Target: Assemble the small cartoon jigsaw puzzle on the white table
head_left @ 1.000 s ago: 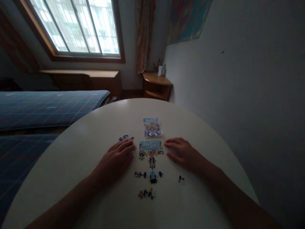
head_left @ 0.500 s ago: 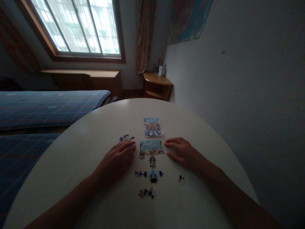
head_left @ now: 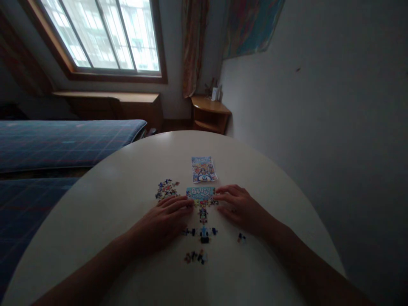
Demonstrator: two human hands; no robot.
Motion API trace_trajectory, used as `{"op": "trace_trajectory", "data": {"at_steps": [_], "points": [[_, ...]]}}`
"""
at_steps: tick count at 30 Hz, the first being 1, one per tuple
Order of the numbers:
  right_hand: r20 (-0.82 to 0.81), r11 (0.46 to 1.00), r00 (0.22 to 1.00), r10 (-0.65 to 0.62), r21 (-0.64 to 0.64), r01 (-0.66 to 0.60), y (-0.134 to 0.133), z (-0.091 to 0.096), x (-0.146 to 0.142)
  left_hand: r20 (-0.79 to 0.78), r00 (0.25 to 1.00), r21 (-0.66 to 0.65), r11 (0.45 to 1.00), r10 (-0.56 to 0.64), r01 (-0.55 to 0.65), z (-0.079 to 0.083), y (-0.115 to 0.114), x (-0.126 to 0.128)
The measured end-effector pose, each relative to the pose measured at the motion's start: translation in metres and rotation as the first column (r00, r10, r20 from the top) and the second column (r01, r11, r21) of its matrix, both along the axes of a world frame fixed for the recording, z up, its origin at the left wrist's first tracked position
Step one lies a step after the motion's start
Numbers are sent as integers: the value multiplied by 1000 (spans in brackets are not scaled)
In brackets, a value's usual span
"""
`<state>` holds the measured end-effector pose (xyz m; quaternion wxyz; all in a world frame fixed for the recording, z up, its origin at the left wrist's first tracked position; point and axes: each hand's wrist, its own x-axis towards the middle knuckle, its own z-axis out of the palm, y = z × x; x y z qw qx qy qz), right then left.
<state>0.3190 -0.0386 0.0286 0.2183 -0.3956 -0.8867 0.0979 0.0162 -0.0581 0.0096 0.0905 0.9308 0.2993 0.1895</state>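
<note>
A partly joined jigsaw (head_left: 201, 196) with a blue title strip lies in the middle of the round white table (head_left: 127, 178). My left hand (head_left: 165, 219) lies flat beside its left edge, fingers stretched out and touching it. My right hand (head_left: 237, 206) lies flat at its right edge, fingers spread, tips on the joined part. Just below, a short row of joined pieces (head_left: 201, 232) runs across. A small picture card (head_left: 203, 169) lies beyond the jigsaw. Neither hand holds anything.
Loose pieces (head_left: 165, 189) lie in a heap left of the jigsaw, a small clump (head_left: 195, 257) sits nearer me, and a single piece (head_left: 241, 238) lies by my right wrist. A blue bed (head_left: 63, 142) stands left, a wall right, a wooden corner shelf (head_left: 208, 112) behind.
Both hands have slid inward toward the jigsaw: the left moved right off the heap of loose pieces, the right moved left onto the joined part's edge.
</note>
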Motion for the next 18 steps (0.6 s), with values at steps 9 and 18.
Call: {"op": "trace_trajectory", "data": {"at_steps": [9, 18], "points": [[-20, 990, 990, 140, -1, -140, -8, 2, -11, -8, 1000, -41, 999, -13, 13, 5, -2, 2], [-26, 970, 969, 244, -7, -244, -8, -1, -12, -29, 1000, -49, 999, -8, 6, 5, -3, 2]]}}
